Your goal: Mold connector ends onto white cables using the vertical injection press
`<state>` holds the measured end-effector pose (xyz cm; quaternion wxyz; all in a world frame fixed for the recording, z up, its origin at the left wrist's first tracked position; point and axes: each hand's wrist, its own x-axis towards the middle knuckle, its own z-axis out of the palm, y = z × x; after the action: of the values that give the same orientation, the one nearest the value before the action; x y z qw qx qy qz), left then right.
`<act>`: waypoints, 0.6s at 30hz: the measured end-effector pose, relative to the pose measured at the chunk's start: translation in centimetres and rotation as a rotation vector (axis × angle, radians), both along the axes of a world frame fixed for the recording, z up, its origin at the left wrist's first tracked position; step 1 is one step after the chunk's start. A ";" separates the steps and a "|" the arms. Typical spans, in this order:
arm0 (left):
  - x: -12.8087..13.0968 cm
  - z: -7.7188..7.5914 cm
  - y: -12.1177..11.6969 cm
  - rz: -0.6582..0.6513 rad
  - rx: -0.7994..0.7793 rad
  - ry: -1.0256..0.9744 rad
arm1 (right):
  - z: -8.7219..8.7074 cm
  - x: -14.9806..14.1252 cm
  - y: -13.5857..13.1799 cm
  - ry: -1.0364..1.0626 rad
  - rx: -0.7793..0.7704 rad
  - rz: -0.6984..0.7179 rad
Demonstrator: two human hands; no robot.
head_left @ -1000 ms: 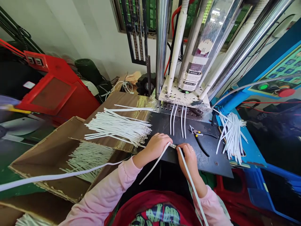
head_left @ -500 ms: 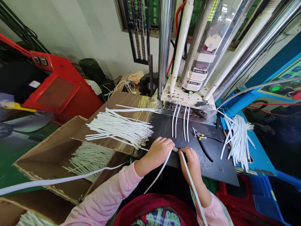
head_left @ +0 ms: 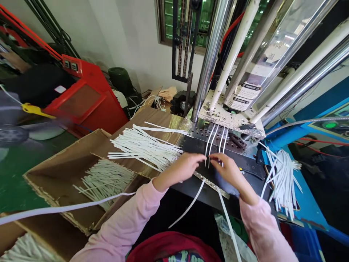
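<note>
The left hand [head_left: 182, 168] and the right hand [head_left: 227, 171] reach toward each other over a black metal plate [head_left: 247, 162], their fingers nearly meeting in the middle. The left fingers [head_left: 198, 157] stretch out almost flat, and the right fingers [head_left: 216, 159] curve down, with only a small gap between the two sets of tips. Four white plastic strips [head_left: 210, 143] run down from a holed steel plate [head_left: 199, 128] and pass right by those fingertips, but I cannot tell whether either hand has hold of them. Just below the hands, a narrow metal-toothed bar [head_left: 209, 185] lies slanted across the black plate, with long white ties [head_left: 189, 205] trailing from it toward the person's lap (they hang loose, well past the plate's edge). Pliers [head_left: 240, 168] sit mostly hidden beside the right hand, with a bit of yellow showing. A heap of white ties [head_left: 145, 149] lies on flattened cardboard [head_left: 166, 123] to the left, more fill a cardboard box [head_left: 54, 178], and another bundle [head_left: 283, 178] rests on a blue surface [head_left: 308, 214] to the right.
</note>
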<state>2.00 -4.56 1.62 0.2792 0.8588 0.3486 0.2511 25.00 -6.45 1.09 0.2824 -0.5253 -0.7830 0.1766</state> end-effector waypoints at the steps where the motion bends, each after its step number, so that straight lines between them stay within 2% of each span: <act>1: -0.3 0.8 1.7 0.116 0.009 -0.024 | 0.0 -0.8 2.3 -0.042 0.050 0.010; 3: -0.7 2.0 5.4 0.411 0.026 0.040 | -0.5 -3.0 6.6 -0.112 0.107 -0.001; 5: -0.8 2.5 9.0 0.618 0.004 0.202 | -1.3 -5.1 10.0 -0.141 0.137 -0.034; 7: -0.8 2.3 11.9 0.677 -0.033 0.325 | -2.1 -6.9 12.1 -0.163 0.159 -0.066; 9: -0.8 1.4 13.9 0.646 -0.050 0.372 | -2.7 -8.2 13.2 -0.186 0.177 -0.096; 12: -1.0 -0.1 15.5 0.608 -0.048 0.428 | -2.6 -8.8 13.2 -0.217 0.199 -0.129; 14: -1.2 -0.7 15.8 0.593 -0.037 0.448 | -1.7 -8.2 12.1 -0.236 0.245 -0.126; 18: -1.5 -0.9 15.8 0.566 0.009 0.431 | 1.7 -4.2 6.9 -0.280 0.398 -0.148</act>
<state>0.46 11.27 0.70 0.1149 0.7627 0.6225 0.1329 20.80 0.49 2.82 0.2815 -0.5346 -0.7931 -0.0768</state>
